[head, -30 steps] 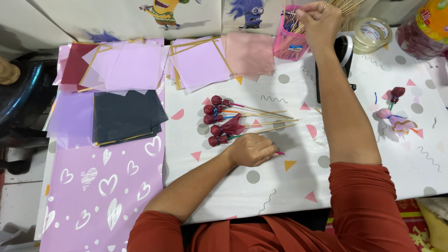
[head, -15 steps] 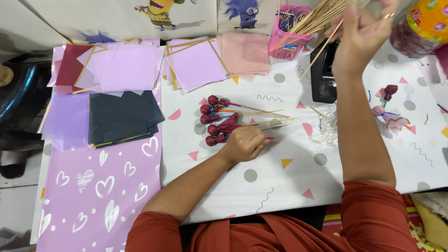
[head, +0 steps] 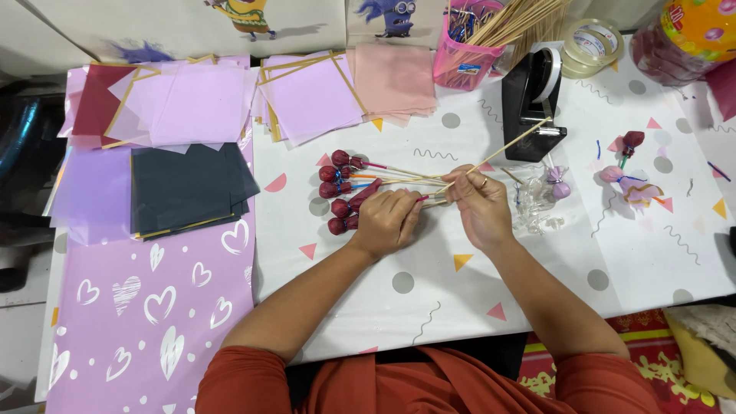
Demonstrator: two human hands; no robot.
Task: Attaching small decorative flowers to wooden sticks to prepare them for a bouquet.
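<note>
Skewer (head: 512,149) in right hand (head: 481,205) (pinched)

Thin bamboo skewer (head: 502,149) slanting up-right, dark red wrapped lollipop (head: 362,197) lying on table

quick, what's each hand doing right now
left hand: closed on a red wrapped lollipop.
right hand: closed, pinching a bamboo skewer.

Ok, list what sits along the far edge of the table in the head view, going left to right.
Dark red paper → lilac sheets → gold-edged lilac stack → pink sheets → pink cup of skewers → black tape dispenser → clear tape rolls → candy jar.
</note>
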